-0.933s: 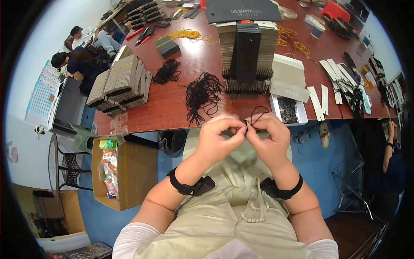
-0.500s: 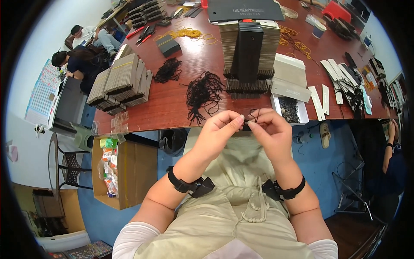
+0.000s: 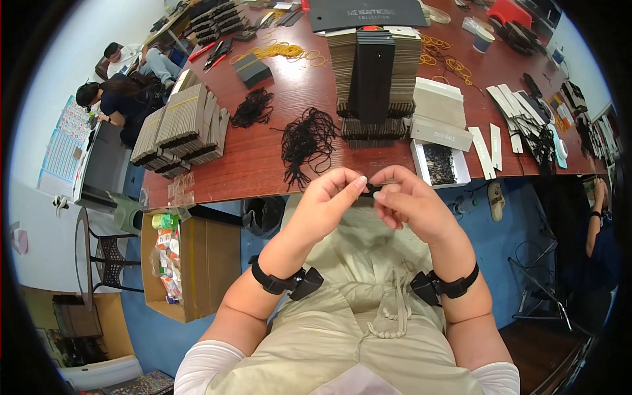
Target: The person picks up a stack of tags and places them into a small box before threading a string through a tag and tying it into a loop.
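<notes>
Just off the table's near edge, my two hands meet over a short piece of black cord (image 3: 370,189). My left hand (image 3: 332,201) pinches it between thumb and forefinger. My right hand (image 3: 413,205) grips the cord's other side with thumb and forefinger, its lower fingers loosely curled. Most of the cord is hidden by the fingers. Beyond my left hand lies a tangled heap of black cords (image 3: 308,145), with a smaller heap (image 3: 253,107) farther left. Past my right hand stands a white box (image 3: 421,172) holding small black pieces.
A tall stack of dark tags (image 3: 373,79) stands ahead on the red-brown table (image 3: 243,174). Bundled grey-brown cards (image 3: 187,118) sit at the left, pale strips (image 3: 484,151) at the right. A cardboard box (image 3: 209,263) stands below left. Other people sit far left and at the right edge.
My right hand has turned and shifted slightly right, its lower fingers dropping. The cord loop that stood up between its fingers no longer shows. My left hand keeps its pinch.
</notes>
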Motion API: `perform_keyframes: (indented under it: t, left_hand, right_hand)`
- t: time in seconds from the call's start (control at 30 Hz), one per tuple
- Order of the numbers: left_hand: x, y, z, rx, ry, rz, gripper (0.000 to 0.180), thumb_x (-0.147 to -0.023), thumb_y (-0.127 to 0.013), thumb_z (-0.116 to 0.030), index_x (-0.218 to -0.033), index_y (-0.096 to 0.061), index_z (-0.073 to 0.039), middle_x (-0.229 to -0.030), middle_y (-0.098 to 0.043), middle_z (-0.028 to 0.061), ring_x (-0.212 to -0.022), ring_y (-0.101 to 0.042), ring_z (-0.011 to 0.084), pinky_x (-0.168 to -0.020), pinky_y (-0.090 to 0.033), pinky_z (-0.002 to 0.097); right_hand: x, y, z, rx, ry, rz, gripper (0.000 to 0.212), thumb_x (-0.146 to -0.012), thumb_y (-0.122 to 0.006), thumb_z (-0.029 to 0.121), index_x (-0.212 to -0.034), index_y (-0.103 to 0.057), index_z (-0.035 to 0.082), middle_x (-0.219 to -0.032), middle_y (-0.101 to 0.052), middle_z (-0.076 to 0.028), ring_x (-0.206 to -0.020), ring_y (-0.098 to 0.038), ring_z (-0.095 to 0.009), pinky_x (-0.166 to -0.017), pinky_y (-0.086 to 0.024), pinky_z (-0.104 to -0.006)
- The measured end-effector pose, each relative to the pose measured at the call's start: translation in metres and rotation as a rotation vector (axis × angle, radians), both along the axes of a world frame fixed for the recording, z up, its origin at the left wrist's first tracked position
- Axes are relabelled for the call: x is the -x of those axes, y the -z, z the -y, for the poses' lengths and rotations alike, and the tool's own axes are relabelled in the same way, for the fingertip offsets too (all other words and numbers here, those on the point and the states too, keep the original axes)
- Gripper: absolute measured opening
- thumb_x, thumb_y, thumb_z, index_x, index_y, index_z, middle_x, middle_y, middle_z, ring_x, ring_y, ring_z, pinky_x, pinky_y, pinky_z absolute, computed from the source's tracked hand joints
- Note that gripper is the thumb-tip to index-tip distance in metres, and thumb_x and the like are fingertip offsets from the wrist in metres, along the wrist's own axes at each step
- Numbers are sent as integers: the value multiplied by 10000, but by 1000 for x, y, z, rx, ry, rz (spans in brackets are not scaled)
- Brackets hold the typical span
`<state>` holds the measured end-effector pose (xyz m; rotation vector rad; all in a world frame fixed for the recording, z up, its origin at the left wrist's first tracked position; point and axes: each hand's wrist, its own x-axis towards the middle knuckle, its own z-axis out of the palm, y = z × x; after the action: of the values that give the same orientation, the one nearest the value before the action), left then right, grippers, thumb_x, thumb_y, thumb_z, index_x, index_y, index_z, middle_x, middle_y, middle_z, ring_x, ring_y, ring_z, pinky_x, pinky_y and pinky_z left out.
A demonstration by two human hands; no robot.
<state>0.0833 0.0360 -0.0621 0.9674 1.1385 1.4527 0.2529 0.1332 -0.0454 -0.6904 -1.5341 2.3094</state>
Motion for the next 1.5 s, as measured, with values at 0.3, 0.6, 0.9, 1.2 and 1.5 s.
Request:
perform_keyframes:
  t: [0.3, 0.6, 0.9, 1.2, 1.5]
  left_hand:
    - [-2, 5, 1, 26, 41, -13, 159, -938, -572, -184, -935, -607, -28, -889, -585, -35, -830, -489, 37, -745, -400, 205]
    - [3, 7, -2, 109, 110, 103, 134, -937, -570, -177, -943, -615, -51, -849, -604, -20, -764, -498, 45, -697, -397, 197]
    - [-2, 14, -2, -83, -90, -45, 140, -943, -551, -157, -857, -575, -50, -854, -566, -14, -792, -489, 54, -716, -381, 199]
    - [-3, 7, -13, 127, 311, 250, 148, -946, -517, -213, -963, -510, -66, -867, -546, 45, -707, -461, 93, -668, -381, 253]
    - [1, 15, -18, 311, 224, 12, 273, -978, -492, -293, -890, -582, -51, -705, -508, -33, -595, -419, 47, -541, -339, 193]
  right_hand:
    - [2, 10, 4, -282, 217, 4, 77, -815, -680, 61, -845, -660, -7, -627, -530, 84, -546, -401, 14, -474, -281, -174]
    - [-1, 9, 2, -366, 237, 41, 91, -785, -710, 63, -841, -707, -9, -563, -487, 101, -510, -351, 15, -457, -250, -189]
    - [-9, -1, -6, -436, 212, 65, 88, -820, -704, 79, -844, -692, -5, -582, -488, 98, -541, -360, 16, -473, -267, -183]
    - [-6, -8, -13, -1278, 49, -32, 198, -674, -730, 70, -857, -659, 40, -846, -591, -96, -821, -572, -271, -724, -465, -366]
    - [-34, 20, -100, -1861, 537, 599, 426, -618, -760, 63, -1030, -677, 135, -1102, -585, -58, -1026, -526, -269, -883, -429, -394]
